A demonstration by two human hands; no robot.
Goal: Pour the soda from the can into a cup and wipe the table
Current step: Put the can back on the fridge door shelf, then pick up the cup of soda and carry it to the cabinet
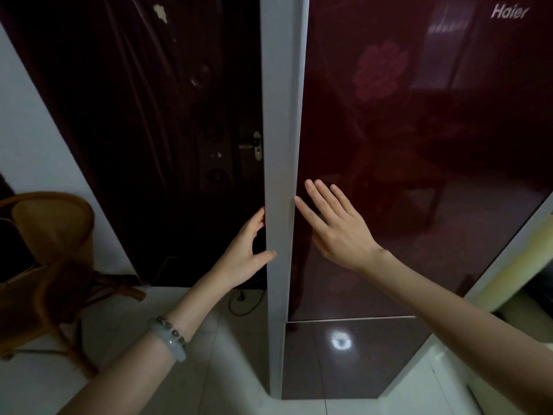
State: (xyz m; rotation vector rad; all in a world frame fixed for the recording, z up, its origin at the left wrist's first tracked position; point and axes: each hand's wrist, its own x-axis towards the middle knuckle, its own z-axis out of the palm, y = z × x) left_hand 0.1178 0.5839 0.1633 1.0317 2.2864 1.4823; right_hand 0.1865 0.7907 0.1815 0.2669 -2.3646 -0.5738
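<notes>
A tall fridge with a glossy dark red door (404, 145) and a grey side edge (279, 145) fills the middle and right of the head view. My left hand (245, 253) curls around the grey edge, fingers behind it and thumb on its face. My right hand (335, 223) lies flat on the red door, fingers spread, beside that edge. Neither a can, a cup nor a table is in view.
A dark room door (149, 130) with a metal handle (254, 145) stands left of the fridge. A wicker chair (51, 250) sits at the far left on the pale tiled floor (209, 369). A black cable (242, 301) lies by the fridge base.
</notes>
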